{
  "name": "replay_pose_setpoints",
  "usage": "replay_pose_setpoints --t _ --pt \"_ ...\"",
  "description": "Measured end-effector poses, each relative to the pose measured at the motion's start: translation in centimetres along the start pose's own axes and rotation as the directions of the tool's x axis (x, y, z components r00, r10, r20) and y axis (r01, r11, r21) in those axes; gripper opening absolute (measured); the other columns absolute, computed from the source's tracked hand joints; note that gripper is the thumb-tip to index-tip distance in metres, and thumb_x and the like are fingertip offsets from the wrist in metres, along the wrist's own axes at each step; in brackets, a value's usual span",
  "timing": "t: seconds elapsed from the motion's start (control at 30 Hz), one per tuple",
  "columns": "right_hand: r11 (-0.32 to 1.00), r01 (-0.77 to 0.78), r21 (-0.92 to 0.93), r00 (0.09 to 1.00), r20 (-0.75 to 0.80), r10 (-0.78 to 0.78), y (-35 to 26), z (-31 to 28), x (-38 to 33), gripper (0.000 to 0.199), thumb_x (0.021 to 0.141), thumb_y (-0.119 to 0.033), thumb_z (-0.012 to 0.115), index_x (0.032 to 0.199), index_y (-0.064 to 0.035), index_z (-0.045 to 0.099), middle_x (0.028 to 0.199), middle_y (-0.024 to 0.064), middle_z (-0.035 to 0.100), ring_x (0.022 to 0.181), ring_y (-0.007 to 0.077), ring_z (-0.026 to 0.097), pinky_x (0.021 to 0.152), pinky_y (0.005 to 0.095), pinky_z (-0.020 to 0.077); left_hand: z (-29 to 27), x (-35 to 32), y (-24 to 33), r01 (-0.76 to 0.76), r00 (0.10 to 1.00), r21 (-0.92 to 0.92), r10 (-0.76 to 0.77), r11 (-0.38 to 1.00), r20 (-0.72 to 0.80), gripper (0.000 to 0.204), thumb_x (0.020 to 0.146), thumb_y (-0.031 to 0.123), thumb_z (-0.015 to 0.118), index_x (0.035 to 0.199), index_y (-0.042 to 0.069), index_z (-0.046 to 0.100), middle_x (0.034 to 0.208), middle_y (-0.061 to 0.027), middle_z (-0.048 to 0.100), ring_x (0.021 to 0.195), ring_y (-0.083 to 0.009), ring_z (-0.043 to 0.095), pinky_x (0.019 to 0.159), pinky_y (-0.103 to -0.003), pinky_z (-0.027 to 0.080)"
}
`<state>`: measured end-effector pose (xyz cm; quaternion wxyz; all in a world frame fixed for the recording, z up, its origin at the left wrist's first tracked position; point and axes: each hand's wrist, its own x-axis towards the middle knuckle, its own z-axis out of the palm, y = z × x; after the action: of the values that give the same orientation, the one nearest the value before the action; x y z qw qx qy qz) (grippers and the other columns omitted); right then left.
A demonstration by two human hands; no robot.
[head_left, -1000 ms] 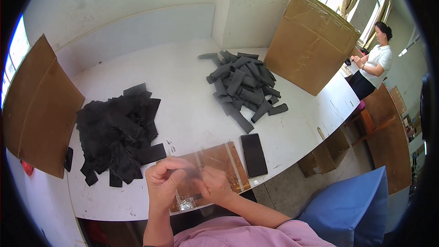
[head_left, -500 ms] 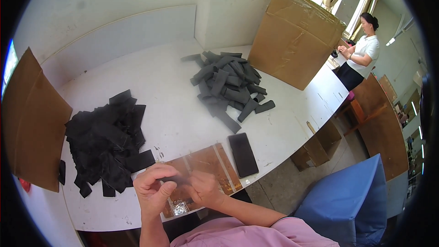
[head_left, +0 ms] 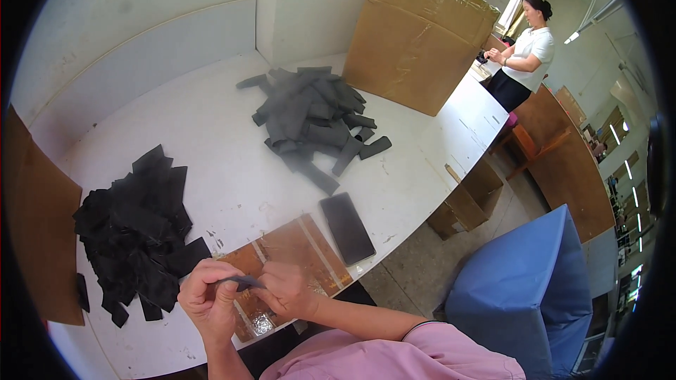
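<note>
Between my hands, above the near edge of the table, is a small dark fabric piece. My left hand pinches one end of it between thumb and fingers. At its other end my right hand grips with curled fingers, some of them hidden. Under the hands lies a brown board with clear tape strips and a shiny silver patch. To the left is a heap of flat black fabric pieces. Farther off lies a pile of dark grey, rolled-looking pieces.
A black phone rests right of the board. A large cardboard box stands at the back, and a cardboard panel at the left. Below the table's right edge are an open carton and a blue fabric bin. Another person stands beyond.
My view has shifted, so the table's contents sit farther left. The fabric piece shows more clearly between my hands, which still hold it.
</note>
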<state>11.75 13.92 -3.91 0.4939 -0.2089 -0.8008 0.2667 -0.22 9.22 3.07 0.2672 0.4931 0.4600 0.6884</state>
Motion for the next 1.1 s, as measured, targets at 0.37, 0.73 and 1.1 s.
replay_pose_setpoints --t 0.37,0.73,1.1 --pt "0.999 -0.045 -0.014 0.999 0.004 0.045 -0.8 -0.2 0.1 0.021 0.073 -0.011 0.059 0.061 -0.0018 0.045 0.059 0.0111 0.040 0.051 0.0278 0.045 0.045 0.0352 0.0359 -0.7 -2.0 -1.8 0.185 0.982 -0.053 -0.183 0.981 0.045 0.015 0.080 0.010 0.058 0.087 -0.002 0.054 0.081 -0.0092 0.058 0.071 -0.0126 0.054 0.065 -0.021 0.042" --pt "0.997 -0.055 -0.056 0.998 0.014 0.056 -0.8 -0.3 0.1 0.025 0.076 -0.014 0.058 0.060 -0.0014 0.044 0.058 0.0112 0.041 0.050 0.0273 0.045 0.045 0.0349 0.0362 0.0 -2.7 -2.9 0.223 0.975 0.104 -0.223 0.969 -0.012 0.008 0.081 0.004 0.055 0.077 -0.002 0.055 0.067 -0.0027 0.054 0.060 -0.0078 0.050 0.055 -0.021 0.039" --pt "0.944 0.299 -0.143 0.954 0.082 -0.290 -2.0 -2.2 3.2 0.022 0.063 -0.013 0.063 0.057 -0.0038 0.044 0.056 0.0077 0.039 0.049 0.0223 0.044 0.043 0.0327 0.0346 -2.9 -5.0 -6.0 0.231 0.972 0.239 -0.234 0.943 -0.014 0.006 0.077 0.004 0.056 0.074 -0.001 0.053 0.066 -0.0038 0.054 0.061 -0.0098 0.050 0.055 -0.023 0.040"
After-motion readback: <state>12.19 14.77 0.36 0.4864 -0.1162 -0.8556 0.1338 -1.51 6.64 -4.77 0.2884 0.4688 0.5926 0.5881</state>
